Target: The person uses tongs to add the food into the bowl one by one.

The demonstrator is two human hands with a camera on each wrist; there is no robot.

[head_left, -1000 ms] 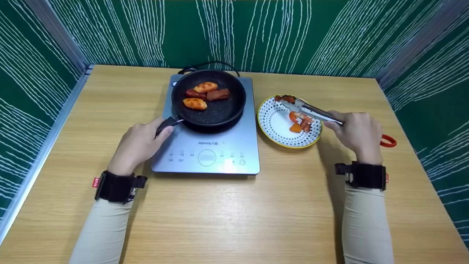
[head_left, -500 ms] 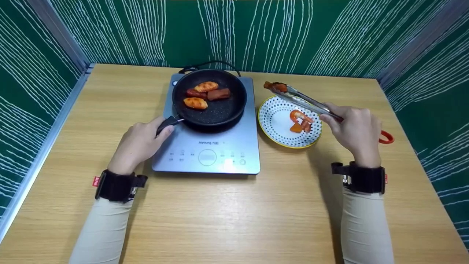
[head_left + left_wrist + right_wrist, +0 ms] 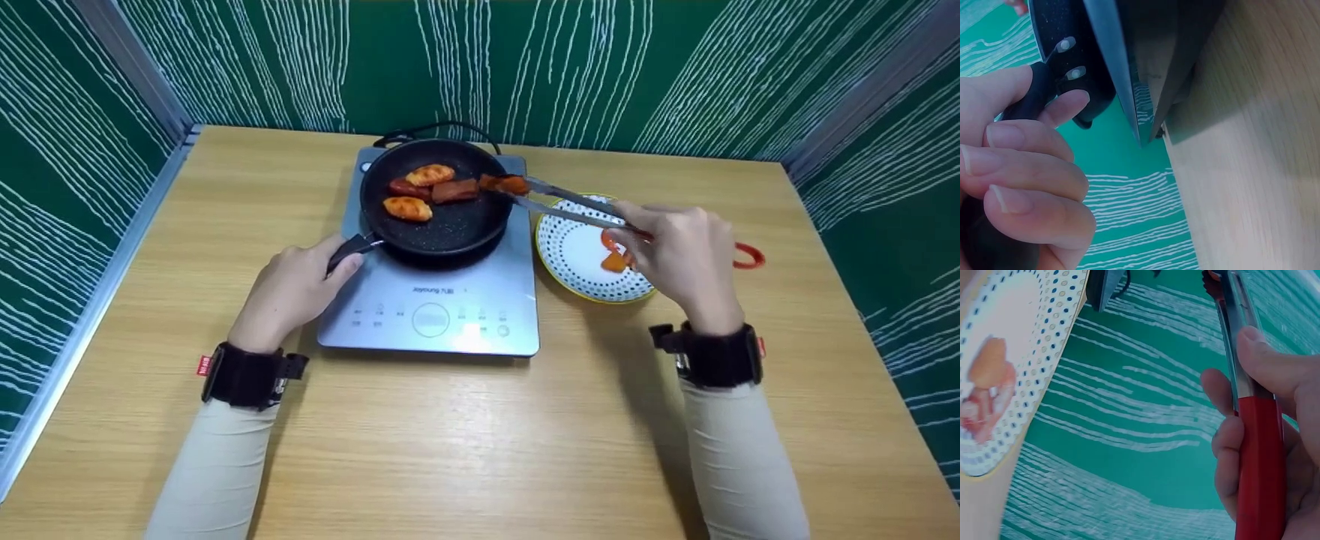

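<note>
My left hand (image 3: 296, 289) grips the black handle (image 3: 352, 251) of a frying pan (image 3: 450, 229), its fingers curled round it in the left wrist view. In the pan lie two browned, wing-like pieces (image 3: 407, 208), a reddish sausage-like piece (image 3: 405, 187) and a flat reddish-brown slice (image 3: 455, 191). My right hand (image 3: 686, 259) holds metal tongs (image 3: 574, 216) with red grips (image 3: 1261, 467). Between the tongs' tips is a reddish-brown food piece (image 3: 504, 184), over the pan's right edge. Below the tongs stands a dotted plate (image 3: 559, 259) with several orange and red pieces (image 3: 613, 261), partly hidden by the hand.
The pan sits on a silver induction cooker (image 3: 390, 300), its touch controls facing the front. A black cable (image 3: 450, 124) loops behind it. Wooden table (image 3: 465, 435) surrounds the cooker and plate. Green panels (image 3: 390, 67) with white streaks rise at the back and sides.
My right hand has lifted the food piece off the plate with the tongs and carried it left to the pan's right edge. The left hand keeps its hold on the handle.
</note>
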